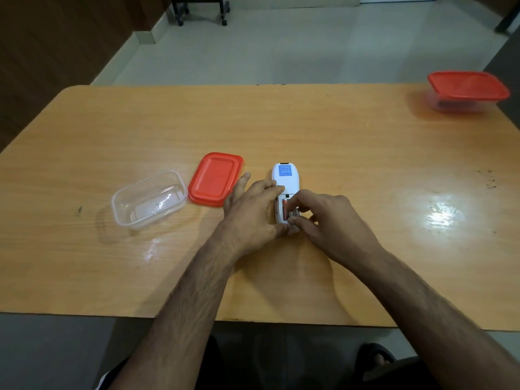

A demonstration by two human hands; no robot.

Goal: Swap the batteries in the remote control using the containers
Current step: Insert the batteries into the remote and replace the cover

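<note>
Remote control (284, 178), white and lying back-up near the middle of the wooden table (337, 136), has its battery bay open with one battery (284, 209) lying in it. Left hand (253, 212) grips the remote's left edge and near end, fingers curled round the body. Right hand (323, 218) pinches a second battery (292, 213) by its end, tilted up out of the bay. Just left sit a loose red lid (215, 178) and an open clear container (149, 199); a lidded container (468, 91) stands at the far right corner.
</note>
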